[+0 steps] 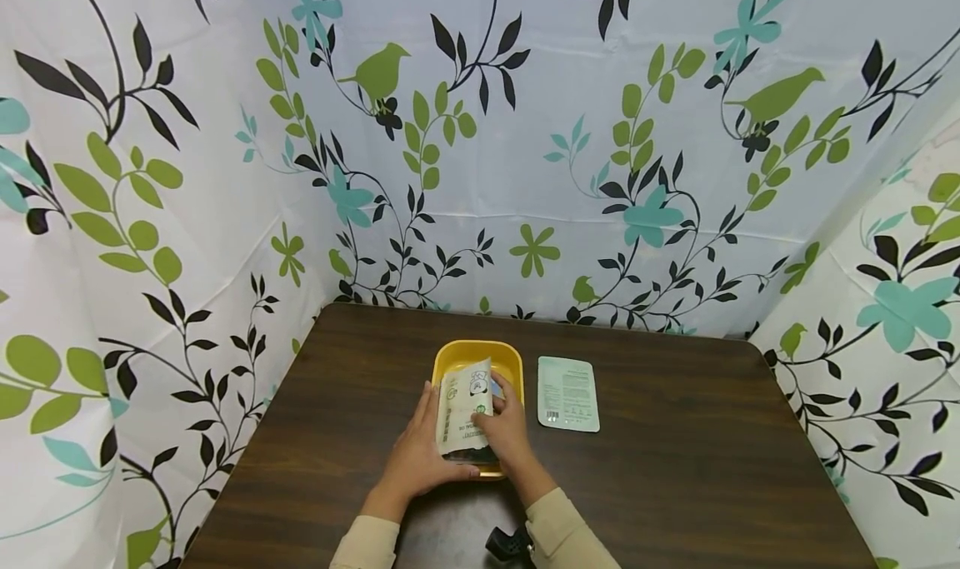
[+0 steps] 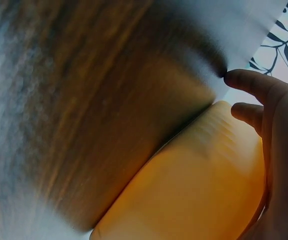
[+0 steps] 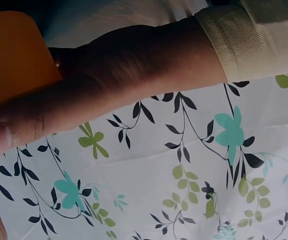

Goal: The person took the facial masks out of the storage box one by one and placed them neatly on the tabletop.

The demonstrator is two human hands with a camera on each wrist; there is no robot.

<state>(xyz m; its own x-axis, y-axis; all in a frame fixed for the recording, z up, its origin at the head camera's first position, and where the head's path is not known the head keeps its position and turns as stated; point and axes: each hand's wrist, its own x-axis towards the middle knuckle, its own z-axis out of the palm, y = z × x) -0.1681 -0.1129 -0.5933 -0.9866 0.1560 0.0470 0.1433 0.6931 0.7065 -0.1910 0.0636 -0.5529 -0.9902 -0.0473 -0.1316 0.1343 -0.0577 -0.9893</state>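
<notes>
Cream packet [image 1: 459, 411]: over the yellow tray [image 1: 477, 346], covering much of its opening, printed face up; whether it touches the tray's floor I cannot tell.
Right hand [image 1: 512, 434]: at the packet's right edge, pinching it — thumb flat on the printed face, fingers behind.
Left hand [image 1: 420, 454]: along the tray's left side, fingers fairly straight and pointing away from the person, thumb lying across the near end; the left wrist view shows two fingertips apart from each other, just beyond the tray. How firmly it presses, I cannot tell.
Under the packet: something black [image 1: 471, 456] at the near end, its shape mostly hidden.
Right of the tray: a pale green packet [image 1: 568, 394], lying flat — near the tray, not touching it.
Table [image 1: 675, 469]: dark brown wood grain.
Backdrop: white curtain [image 1: 517, 169] with leaves, flowers and birds.
Sleeves [image 1: 367, 544]: beige.
</notes>
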